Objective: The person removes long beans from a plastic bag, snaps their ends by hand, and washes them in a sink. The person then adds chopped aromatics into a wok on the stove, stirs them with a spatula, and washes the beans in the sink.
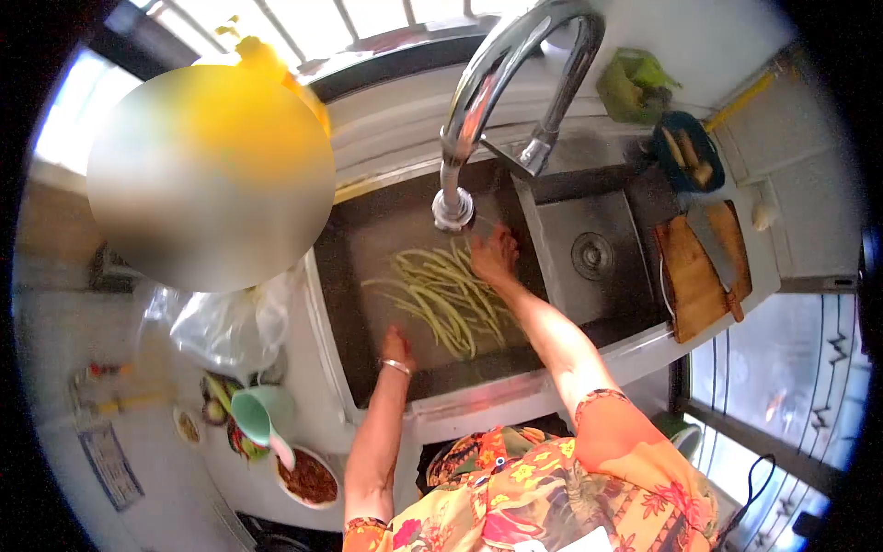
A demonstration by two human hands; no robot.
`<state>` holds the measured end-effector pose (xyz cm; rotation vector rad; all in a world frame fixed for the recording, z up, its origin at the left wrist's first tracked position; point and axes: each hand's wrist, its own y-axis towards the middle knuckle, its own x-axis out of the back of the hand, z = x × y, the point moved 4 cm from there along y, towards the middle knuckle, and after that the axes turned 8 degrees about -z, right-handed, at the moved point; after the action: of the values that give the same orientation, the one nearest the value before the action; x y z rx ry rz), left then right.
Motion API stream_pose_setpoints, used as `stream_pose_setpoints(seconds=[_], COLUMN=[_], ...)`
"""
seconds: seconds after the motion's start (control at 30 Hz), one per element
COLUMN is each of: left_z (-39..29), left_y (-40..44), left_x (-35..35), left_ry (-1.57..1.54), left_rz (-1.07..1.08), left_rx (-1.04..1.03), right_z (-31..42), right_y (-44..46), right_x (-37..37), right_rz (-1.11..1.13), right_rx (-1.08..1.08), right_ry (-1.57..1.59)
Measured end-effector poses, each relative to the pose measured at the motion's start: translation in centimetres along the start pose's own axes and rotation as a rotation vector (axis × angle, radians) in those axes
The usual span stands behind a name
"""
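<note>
Long green beans (441, 293) lie in a loose heap in the left basin of the sink (354, 248). My left hand (397, 348), with a bracelet at the wrist, is low in the basin at the lower left of the beans; its fingers are too blurred to read. Beside the upper right end of the heap is my right hand (495, 253), its fingers spread, close below the head of the chrome faucet (452, 210). Nothing shows in its grip.
Right of the second basin (589, 221) a cleaver (713, 241) rests on a wooden board (694, 294). A dark blue basket (685, 138) stands behind. At left are a plastic bag (230, 327), a green cup (258, 409) and a bowl of brown food (308, 478).
</note>
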<state>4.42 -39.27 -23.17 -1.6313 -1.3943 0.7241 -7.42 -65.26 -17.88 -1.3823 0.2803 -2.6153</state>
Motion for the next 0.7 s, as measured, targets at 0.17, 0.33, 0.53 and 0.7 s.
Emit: stream_pose_setpoints(seconds=[0.17, 0.33, 0.53, 0.7], left_z=[0.4, 0.3, -1.7, -3.4], left_y=[-0.6, -1.1, 0.0, 0.0], left_x=[-4.8, -8.8, -5.6, -3.4], left_ry=[-0.057, -0.232, 0.005, -0.04], left_rz=[0.249, 0.456, 0.411, 0.12], left_rx=[0.126, 0.145, -0.07, -0.275], right_z=[0.6, 3.1, 5.5, 1.5], right_y=[-1.9, -6.7, -3.7, -1.6], right_x=[-2.9, -3.2, 1.0, -2.9], right_rz=[-0.033, 0.395, 0.43, 0.052], right_rx=[0.032, 0.216, 0.328, 0.459], right_ry=[-0.323, -0.124, 0.333, -0.151])
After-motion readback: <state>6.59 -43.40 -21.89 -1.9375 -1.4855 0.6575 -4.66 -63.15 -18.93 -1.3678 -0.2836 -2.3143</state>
